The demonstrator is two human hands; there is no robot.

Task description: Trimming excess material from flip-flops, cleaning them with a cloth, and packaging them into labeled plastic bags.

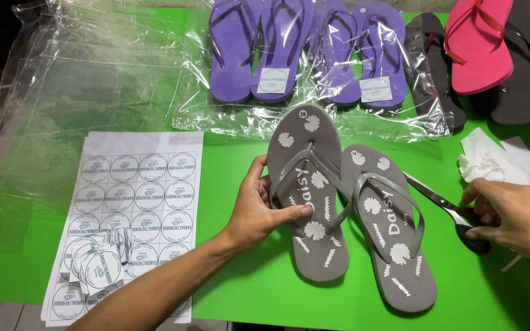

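Head view shows the left hand clamped on a light, bendy grey foam flip-flop on the green tabletop, best gripped at its edge, while the right hand closes on steel scissors.

where things lie on the table

2 flip-flops lie side by side at the middle of the table, toes pointing away. the left hand grips the left one at its edge; the right hand rests on scissors just right of the pair. behind the hand lies crumpled tissue on paper. a sticker sheet lies to the left, with cut stickers piled on its near corner. behind it, empty bags are stacked. along the far edge, 2 bagged pairs lie in the middle, loose flip-flops to their right.
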